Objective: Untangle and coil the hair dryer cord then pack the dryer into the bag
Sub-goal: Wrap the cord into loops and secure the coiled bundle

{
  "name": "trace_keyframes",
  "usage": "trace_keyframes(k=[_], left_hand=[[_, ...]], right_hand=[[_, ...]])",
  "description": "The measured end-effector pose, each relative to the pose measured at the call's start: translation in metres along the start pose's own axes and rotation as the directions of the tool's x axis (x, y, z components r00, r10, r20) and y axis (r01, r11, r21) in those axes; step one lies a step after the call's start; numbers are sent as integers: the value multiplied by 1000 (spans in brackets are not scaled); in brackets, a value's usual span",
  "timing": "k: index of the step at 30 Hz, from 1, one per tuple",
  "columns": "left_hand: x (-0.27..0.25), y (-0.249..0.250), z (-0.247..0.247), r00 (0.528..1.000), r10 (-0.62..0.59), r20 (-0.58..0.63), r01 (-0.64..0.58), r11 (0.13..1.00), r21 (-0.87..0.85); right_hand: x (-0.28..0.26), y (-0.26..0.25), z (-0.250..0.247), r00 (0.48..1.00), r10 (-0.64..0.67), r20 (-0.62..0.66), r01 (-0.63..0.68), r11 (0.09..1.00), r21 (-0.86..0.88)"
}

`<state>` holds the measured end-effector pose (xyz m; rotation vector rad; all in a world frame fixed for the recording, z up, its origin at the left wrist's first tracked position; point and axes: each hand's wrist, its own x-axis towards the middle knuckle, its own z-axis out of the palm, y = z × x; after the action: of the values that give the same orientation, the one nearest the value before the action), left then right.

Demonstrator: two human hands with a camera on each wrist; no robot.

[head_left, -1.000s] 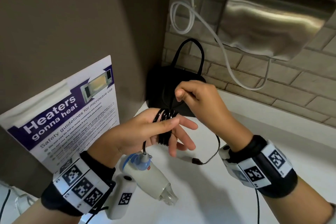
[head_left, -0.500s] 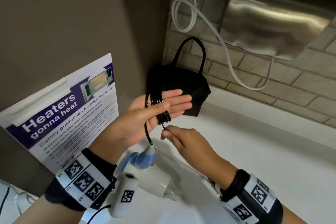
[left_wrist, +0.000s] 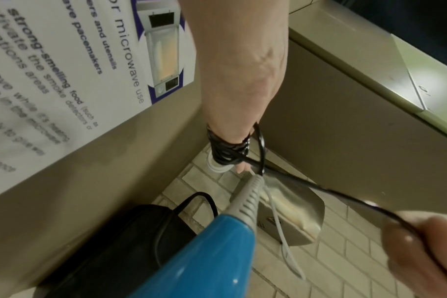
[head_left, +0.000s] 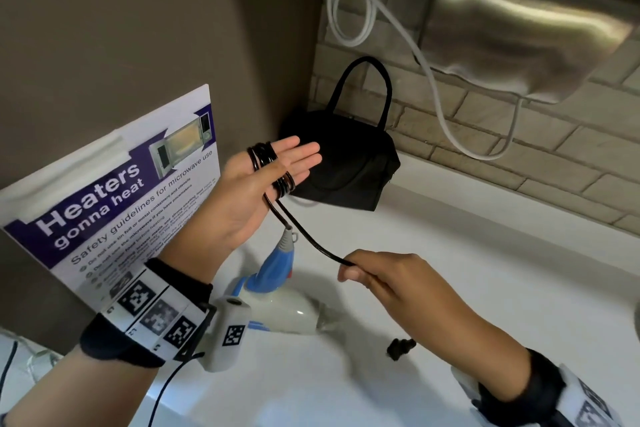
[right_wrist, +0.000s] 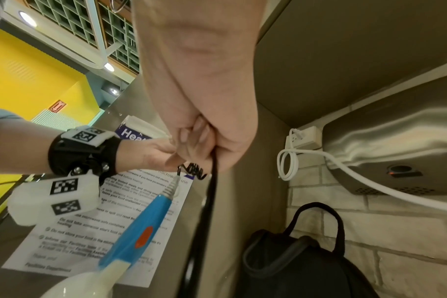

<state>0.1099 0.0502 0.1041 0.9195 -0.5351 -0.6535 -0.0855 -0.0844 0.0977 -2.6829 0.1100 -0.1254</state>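
My left hand [head_left: 277,166] is held palm up with straight fingers, and several loops of the black cord [head_left: 265,156] are wound round those fingers. From the coil one strand runs down and right to my right hand [head_left: 349,267], which pinches the cord taut. The black plug [head_left: 400,348] lies loose on the counter below my right wrist. The white hair dryer [head_left: 291,315] with its blue handle [head_left: 277,267] lies on the counter under my hands. The black bag [head_left: 346,163] stands in the corner behind my left fingers. The left wrist view shows the coil [left_wrist: 225,149] and handle [left_wrist: 204,252].
A microwave safety poster [head_left: 110,198] leans on the left wall. A steel hand dryer [head_left: 519,28] hangs on the brick wall above, with a looped white cable [head_left: 349,10] beside it. The white counter [head_left: 485,270] stretches to the right.
My right hand went from above the coil down round it and out to the right, drawing the cord taut. My left hand turned palm up and flattened. The plug slid nearer.
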Motion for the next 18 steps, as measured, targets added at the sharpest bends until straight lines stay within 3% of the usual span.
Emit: trace_keyframes(k=[8, 12, 18], left_hand=[[-1, 3, -2, 1000, 9, 14, -10, 1000, 24], [-1, -1, -6, 1000, -4, -1, 4, 995, 95], [-7, -2, 7, 973, -156, 168, 95, 942, 321]], right_hand=[[-13, 6, -24, 997, -1, -82, -10, 990, -140], [-12, 0, -47, 980, -41, -194, 7, 985, -174], [14, -8, -89, 901, -175, -397, 89, 970, -225]])
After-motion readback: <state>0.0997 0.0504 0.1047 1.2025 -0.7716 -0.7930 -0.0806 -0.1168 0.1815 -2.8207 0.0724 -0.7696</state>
